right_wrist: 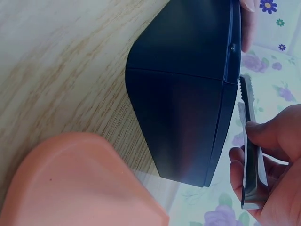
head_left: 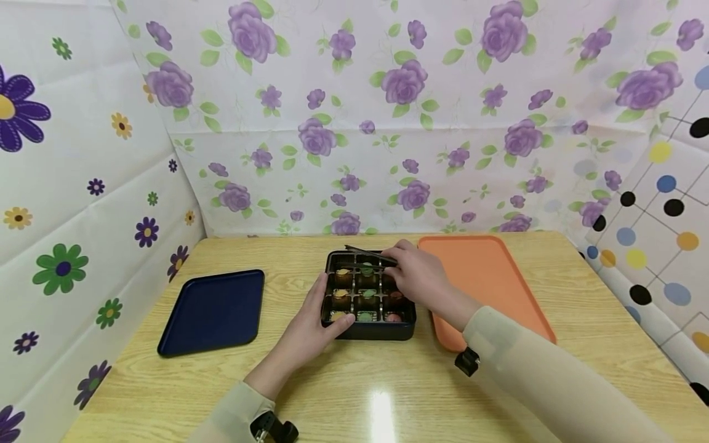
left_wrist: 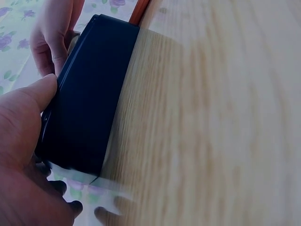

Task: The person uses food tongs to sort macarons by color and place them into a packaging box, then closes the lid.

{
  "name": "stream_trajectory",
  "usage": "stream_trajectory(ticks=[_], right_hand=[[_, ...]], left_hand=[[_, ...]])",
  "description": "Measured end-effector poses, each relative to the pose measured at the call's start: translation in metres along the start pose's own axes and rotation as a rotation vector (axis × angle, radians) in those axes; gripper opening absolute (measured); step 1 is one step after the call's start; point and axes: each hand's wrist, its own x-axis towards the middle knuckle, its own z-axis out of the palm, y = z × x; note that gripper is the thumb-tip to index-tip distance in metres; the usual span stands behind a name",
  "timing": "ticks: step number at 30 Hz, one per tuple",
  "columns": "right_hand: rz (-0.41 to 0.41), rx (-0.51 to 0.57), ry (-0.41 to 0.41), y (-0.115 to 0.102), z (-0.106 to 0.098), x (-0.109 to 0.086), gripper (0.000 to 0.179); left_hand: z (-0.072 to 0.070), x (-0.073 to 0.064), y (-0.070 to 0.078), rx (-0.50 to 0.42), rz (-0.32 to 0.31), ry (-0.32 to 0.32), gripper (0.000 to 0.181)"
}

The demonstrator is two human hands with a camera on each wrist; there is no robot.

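Note:
A black box (head_left: 376, 332) divided into square compartments stands at mid-table. Small round pieces lie in its columns: yellow ones (head_left: 341, 294) at left, green ones (head_left: 367, 294) in the middle, a reddish one (head_left: 394, 317) at front right. My right hand (head_left: 423, 274) holds metal tongs (right_wrist: 254, 160) with serrated tips over the back row. The tongs' arms are apart; I cannot tell whether anything is between them. My left hand (head_left: 310, 323) rests against the box's front left corner, fingers straight along the left side, thumb at the front rim.
A dark blue tray (head_left: 216, 314) lies on the wooden table (head_left: 332, 394) to the left. Close to the box's right side is an orange tray (head_left: 487, 271), partly under my right forearm. Flowered cloth (head_left: 376, 154) hangs behind the table.

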Motion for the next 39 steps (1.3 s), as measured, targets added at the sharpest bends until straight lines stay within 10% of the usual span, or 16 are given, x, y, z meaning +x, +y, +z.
stream_trajectory(ticks=[39], right_hand=[[0.117, 0.086, 0.124, 0.046, -0.033, -0.063, 0.040]], left_hand=[[0.004, -0.003, 0.013, 0.046, -0.004, 0.002, 0.112]])
